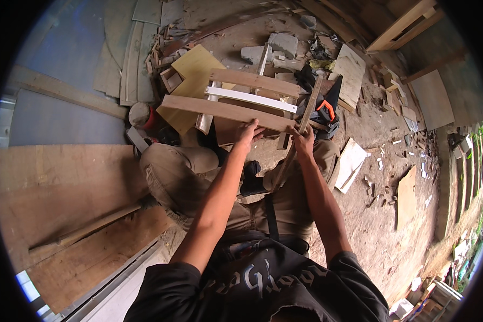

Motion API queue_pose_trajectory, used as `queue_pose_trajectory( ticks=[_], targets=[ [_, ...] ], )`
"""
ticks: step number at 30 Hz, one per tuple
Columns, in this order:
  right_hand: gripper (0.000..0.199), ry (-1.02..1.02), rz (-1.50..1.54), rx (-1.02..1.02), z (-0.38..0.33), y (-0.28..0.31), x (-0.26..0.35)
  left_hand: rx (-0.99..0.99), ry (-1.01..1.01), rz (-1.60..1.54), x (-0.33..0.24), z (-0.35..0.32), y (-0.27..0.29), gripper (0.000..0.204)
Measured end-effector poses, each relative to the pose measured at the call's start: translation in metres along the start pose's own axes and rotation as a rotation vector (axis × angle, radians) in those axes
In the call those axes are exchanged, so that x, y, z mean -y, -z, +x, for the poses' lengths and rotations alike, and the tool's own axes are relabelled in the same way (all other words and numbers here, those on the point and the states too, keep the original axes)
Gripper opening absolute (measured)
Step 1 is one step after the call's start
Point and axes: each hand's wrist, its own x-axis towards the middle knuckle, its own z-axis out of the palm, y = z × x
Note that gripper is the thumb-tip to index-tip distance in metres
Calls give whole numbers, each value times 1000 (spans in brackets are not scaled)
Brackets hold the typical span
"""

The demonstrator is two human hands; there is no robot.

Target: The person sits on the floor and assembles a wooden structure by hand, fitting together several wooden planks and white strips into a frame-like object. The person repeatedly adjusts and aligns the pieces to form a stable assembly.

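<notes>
A person in a black printed T-shirt and khaki trousers works over bent legs on a littered earthen floor. Taking the picture's centre as the dial, a long flat brown wooden board lies between 11 and 12 o'clock. The left hand meets its near edge at 12 o'clock; whether the fingers close fully around the wood cannot be told. The right hand, between 2 and 3 o'clock beside the board's right end, is closed around a narrow, weathered wooden stick slanting from 1 o'clock down toward 5. Just beyond the board run a slim white strip and a brown wooden slat. A saw with an orange handle sits at 2 o'clock, pale yellow plywood at 11, and grey concrete chunks between 12 and 1.
</notes>
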Motion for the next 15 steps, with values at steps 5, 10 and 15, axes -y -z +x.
queue_pose_trajectory(
  ticks=[5,10,15],
  targets=[
    [33,-43,-3,-3,1,2,-1,-8,-2,18,2,1,1,40],
    [33,7,0,21,0,1,0,23,13,-5,0,1,7,43],
    [30,-28,-27,19,0,3,2,50,-4,15,-1,-2,5,50]
  ],
)
